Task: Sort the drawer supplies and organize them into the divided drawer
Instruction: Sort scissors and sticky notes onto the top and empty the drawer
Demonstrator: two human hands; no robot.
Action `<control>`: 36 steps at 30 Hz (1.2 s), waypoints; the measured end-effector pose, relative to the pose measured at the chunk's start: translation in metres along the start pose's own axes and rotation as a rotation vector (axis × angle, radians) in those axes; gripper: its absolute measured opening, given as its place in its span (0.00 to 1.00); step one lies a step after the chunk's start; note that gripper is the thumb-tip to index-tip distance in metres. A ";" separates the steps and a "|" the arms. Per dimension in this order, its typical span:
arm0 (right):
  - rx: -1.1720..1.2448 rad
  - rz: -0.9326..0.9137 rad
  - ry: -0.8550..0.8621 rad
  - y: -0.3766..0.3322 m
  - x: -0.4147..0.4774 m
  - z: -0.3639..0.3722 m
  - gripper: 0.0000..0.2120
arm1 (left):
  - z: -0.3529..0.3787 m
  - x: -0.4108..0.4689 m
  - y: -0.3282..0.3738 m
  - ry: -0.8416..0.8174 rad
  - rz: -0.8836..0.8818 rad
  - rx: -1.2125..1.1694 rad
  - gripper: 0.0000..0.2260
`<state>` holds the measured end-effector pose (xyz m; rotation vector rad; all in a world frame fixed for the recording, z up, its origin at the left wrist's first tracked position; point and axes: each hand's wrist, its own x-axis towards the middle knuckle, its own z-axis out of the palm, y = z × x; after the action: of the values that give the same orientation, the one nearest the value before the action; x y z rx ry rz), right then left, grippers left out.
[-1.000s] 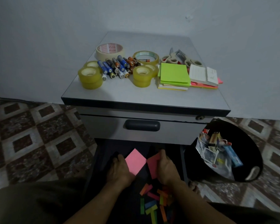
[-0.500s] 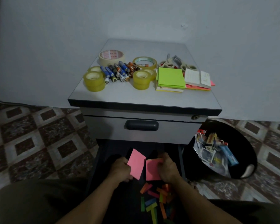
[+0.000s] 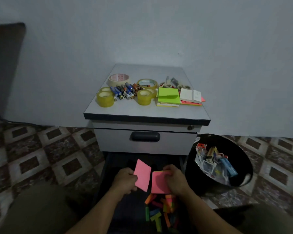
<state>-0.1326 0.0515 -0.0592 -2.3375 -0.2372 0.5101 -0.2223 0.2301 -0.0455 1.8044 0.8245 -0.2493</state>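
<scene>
So, nearest to me a pile of colored paper strips (image 3: 159,211) lies in the open bottom drawer (image 3: 118,160). Just above them my left hand (image 3: 125,180) pinches a loose pink sheet (image 3: 142,174) by its left edge, fingers curled. My right hand (image 3: 176,181) grips a pink sticky pad (image 3: 159,184), fingers hooked over its top edge. Sheet and pad sit just beside each other. Right of the drawer there's a black bin (image 3: 238,154) of junk. Further back, the cabinet top (image 3: 142,110) carries tape rolls (image 3: 105,98), batteries (image 3: 123,92) and a green pad (image 3: 168,97).

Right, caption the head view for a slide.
Left hand holds a pink paper sheet, right hand a pink sticky-note pad, above loose coloured paper strips.
</scene>
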 end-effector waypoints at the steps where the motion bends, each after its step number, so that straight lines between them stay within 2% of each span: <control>1: 0.013 -0.009 0.012 -0.002 -0.004 -0.003 0.16 | -0.002 -0.005 0.003 0.003 0.009 -0.008 0.06; 7: 0.132 -0.028 0.098 -0.015 -0.027 -0.016 0.16 | -0.016 -0.035 0.021 0.015 0.074 -0.068 0.04; 16: 0.315 -0.146 0.261 -0.040 -0.050 -0.042 0.09 | -0.037 -0.087 0.048 0.068 0.213 -0.066 0.04; 23: 0.447 -0.270 0.363 -0.067 -0.068 -0.071 0.08 | -0.053 -0.109 0.075 0.084 0.320 -0.126 0.04; 30: 0.480 -0.348 0.440 -0.104 -0.063 -0.117 0.09 | -0.067 -0.118 0.126 0.105 0.469 -0.205 0.04; 36: 0.523 -0.358 0.467 -0.131 -0.030 -0.163 0.10 | -0.075 -0.094 0.184 0.125 0.502 -0.316 0.03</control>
<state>-0.0934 0.0365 0.1473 -1.7822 -0.2551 -0.1451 -0.1897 0.2263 0.1719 1.6725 0.4413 0.3063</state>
